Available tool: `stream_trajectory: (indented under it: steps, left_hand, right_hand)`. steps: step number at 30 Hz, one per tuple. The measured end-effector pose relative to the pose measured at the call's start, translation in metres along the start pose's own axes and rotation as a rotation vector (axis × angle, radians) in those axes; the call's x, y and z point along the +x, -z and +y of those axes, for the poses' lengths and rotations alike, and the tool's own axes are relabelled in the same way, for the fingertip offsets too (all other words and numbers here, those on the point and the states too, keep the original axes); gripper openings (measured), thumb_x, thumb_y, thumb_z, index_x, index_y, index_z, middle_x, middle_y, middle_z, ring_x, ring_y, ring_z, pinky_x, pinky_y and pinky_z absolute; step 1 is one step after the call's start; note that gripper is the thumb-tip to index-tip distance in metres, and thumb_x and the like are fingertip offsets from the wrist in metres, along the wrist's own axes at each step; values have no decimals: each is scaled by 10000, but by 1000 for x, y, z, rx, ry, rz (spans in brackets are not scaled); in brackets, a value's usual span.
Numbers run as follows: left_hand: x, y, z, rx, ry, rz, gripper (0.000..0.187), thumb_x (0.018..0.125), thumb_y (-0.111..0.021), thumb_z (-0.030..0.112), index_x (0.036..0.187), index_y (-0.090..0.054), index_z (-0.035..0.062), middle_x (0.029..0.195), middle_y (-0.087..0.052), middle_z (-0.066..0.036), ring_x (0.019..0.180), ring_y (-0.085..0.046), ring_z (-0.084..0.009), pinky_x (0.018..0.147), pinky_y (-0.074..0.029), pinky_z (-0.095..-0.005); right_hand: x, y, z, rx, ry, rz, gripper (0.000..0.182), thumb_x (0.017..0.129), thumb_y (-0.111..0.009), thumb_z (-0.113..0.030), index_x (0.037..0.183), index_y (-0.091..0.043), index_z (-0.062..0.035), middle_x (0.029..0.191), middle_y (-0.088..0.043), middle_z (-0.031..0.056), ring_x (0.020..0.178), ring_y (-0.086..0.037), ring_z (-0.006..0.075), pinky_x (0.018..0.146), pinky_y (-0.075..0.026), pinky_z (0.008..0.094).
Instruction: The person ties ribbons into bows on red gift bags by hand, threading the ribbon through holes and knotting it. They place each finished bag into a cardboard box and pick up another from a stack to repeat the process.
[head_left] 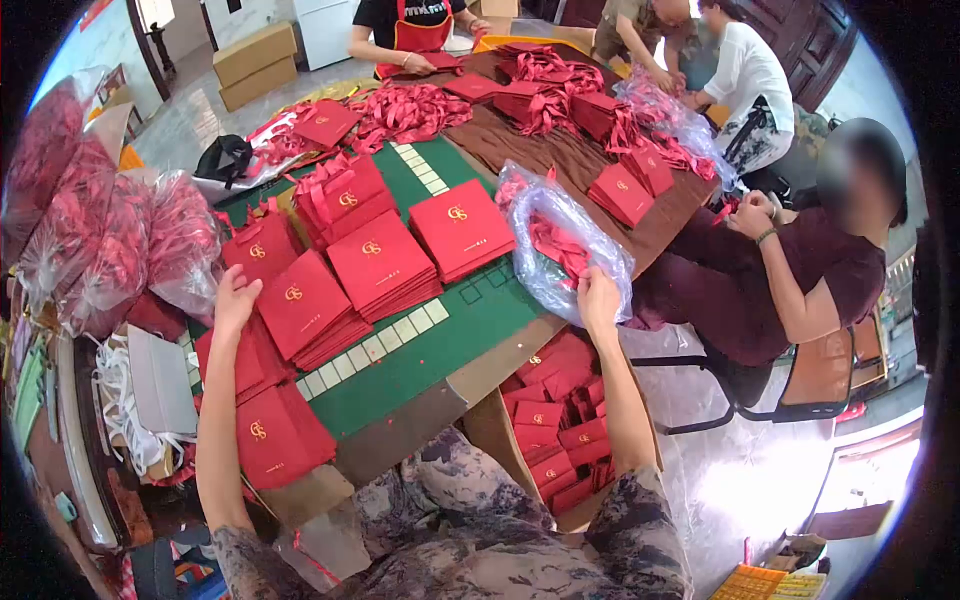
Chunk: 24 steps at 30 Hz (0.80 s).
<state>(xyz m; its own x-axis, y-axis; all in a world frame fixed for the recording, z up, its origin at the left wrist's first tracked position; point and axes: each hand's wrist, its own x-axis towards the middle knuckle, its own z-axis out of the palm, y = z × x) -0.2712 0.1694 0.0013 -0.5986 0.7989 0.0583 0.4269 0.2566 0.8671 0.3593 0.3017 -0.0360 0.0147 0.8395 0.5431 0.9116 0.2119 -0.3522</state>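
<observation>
My left hand (238, 297) is raised at the left end of the table, fingers apart, with nothing in it. It is beside a stack of red paper gift bags (300, 305) printed with a gold logo. More flat red bags lie in piles around it, among them a middle stack (382, 262) and a right stack (462, 228). My right hand (598, 298) is at the mouth of a clear plastic bag (612, 245). Its fingers are closed on red ribbon (562, 250) that lies inside; the fingertips are partly hidden.
Below the table edge, a cardboard box (505, 440) holds many small red bags. Stuffed plastic sacks (110, 240) crowd the left. A seated person (770, 260) is close on my right. Other people work across the table, around heaps of ribboned red bags (410, 115).
</observation>
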Motion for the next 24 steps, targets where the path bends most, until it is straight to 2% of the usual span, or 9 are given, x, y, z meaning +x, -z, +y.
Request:
stream_trajectory:
  steps: [5,7,12,17,19,20,21,23,24]
  left_hand:
    - [-76,-5,30,-53,-245,-242,493,879,-693,46,1349,-547,59,1117,-611,-68,1005,-598,-133,882,-502,-272]
    - [-112,-11,55,-36,-224,-332,454,883,-669,41,1324,-564,69,1085,-633,-62,956,-606,-117,835,-514,-264]
    - [-164,-33,79,-49,-179,-555,400,884,-665,40,1278,-595,54,1076,-664,-85,882,-637,-126,782,-533,-273]
    - [-191,-49,101,1,-251,-670,364,887,-657,39,1248,-623,71,1026,-700,-91,872,-667,-123,789,-542,-275]
    - [-196,-57,106,25,-238,-726,342,892,-657,50,1233,-631,60,1019,-704,-94,886,-671,-124,795,-540,-271]
    - [-200,-60,110,0,-235,-743,303,923,-648,71,1223,-634,33,1018,-708,-80,929,-664,-119,816,-532,-266]
    - [-202,-67,110,-2,-234,-746,303,923,-648,71,1223,-634,33,1018,-708,-80,929,-664,-119,816,-532,-266]
    - [-207,-83,105,-180,-190,-827,293,956,-630,83,1240,-626,9,1053,-706,-72,958,-658,-117,838,-521,-258]
    - [-215,-87,116,-223,-136,-829,302,1012,-588,185,1245,-626,-3,1089,-697,-65,955,-659,-123,849,-524,-267]
  right_hand:
    - [5,24,-25,124,81,63,108,861,-650,-107,884,-582,-26,839,-656,162,793,-647,345,685,-490,459]
    - [8,26,-38,262,29,-112,111,857,-665,-151,857,-589,-70,837,-644,131,826,-624,355,722,-468,495]
    - [22,29,-75,-70,421,14,127,780,-725,-180,767,-605,-143,774,-600,43,784,-607,271,703,-429,437]
    - [42,60,-98,144,507,49,139,777,-735,-167,709,-626,-115,770,-611,49,728,-601,241,677,-438,400]
    - [45,72,-106,577,84,-346,162,858,-713,-160,763,-643,-50,746,-623,14,686,-584,102,648,-443,282]
    - [45,78,-110,647,18,-434,187,929,-666,-163,795,-628,-39,743,-611,-22,671,-545,38,600,-417,215]
    - [42,83,-116,645,17,-435,187,929,-666,-163,795,-628,-39,743,-611,-22,671,-545,38,600,-417,215]
    - [31,87,-132,1008,-102,-527,122,933,-654,-143,857,-641,-49,767,-640,-2,689,-583,74,636,-466,246]
    - [20,89,-147,1024,-88,-570,135,975,-614,-151,910,-628,-33,779,-633,-14,692,-575,69,637,-468,234]
